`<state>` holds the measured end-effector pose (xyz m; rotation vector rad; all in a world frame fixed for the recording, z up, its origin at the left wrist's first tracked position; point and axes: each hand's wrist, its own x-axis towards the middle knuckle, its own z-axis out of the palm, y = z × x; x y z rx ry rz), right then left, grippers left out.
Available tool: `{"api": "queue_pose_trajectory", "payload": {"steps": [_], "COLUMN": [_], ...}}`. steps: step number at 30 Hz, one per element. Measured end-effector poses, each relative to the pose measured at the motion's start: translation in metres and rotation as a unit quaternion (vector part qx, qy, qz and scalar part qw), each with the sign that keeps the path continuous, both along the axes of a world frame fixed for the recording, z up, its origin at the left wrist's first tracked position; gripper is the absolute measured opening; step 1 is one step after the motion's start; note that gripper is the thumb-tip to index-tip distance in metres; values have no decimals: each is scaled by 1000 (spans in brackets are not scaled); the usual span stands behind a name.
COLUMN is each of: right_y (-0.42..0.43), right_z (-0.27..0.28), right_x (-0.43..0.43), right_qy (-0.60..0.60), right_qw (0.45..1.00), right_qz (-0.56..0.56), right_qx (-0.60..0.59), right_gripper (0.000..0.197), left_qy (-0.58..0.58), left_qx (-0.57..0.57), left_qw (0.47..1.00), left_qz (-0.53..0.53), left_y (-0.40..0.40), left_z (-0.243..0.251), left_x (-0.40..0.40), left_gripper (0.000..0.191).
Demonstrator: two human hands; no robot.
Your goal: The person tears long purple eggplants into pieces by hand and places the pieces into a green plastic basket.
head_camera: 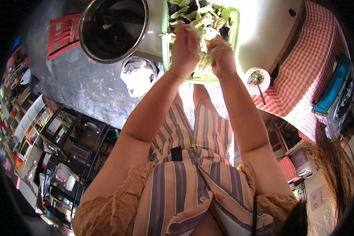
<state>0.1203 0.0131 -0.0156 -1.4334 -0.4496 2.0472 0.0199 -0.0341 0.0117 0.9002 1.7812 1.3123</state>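
Note:
Pale green vegetable pieces [208, 22], some with dark purple skin and resembling eggplant, fill a light green plastic basket [237, 32]. My left hand [186, 48] is over the basket's left half, fingers bent among the pieces. A greenish bit shows at its fingertips, but whether it is gripped is unclear. Opposite it, my right hand [223, 56] is closed on a bunch of pale vegetable strips [206, 59], which hangs between the two hands. Motion blurs the strips and fingers. The basket rests at the near edge of a light tabletop [265, 32].
Left of the basket stands a large dark metal pot [118, 32]. Below it is a bin lined with a white bag [139, 73]. A white bowl with a spoon [257, 78] sits to the right, by a red checked cloth [306, 62] and a blue gas stove [333, 85]. A red chair [62, 37] stands far left.

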Motion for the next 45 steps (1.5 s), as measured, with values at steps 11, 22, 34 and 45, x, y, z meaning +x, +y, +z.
{"api": "queue_pose_trajectory", "payload": {"steps": [11, 22, 34, 45], "right_y": [17, 52, 65, 43], "right_z": [11, -8, 12, -1], "right_x": [20, -5, 3, 1], "right_qy": [-17, -393, 15, 85], "right_qw": [994, 615, 952, 996], "right_qz": [68, 421, 268, -18], "right_qx": [78, 538, 145, 17], "right_gripper": [19, 31, 31, 33], "left_qy": [-83, 368, -351, 132], "left_qx": [-138, -151, -103, -274], "left_qw": [987, 887, 928, 902], "left_qz": [22, -234, -72, -308], "left_y": [4, 36, 56, 10], "left_z": [-22, -51, -18, 13], "left_x": [-52, -48, -44, -16], "left_gripper": [29, 39, 26, 41]}}
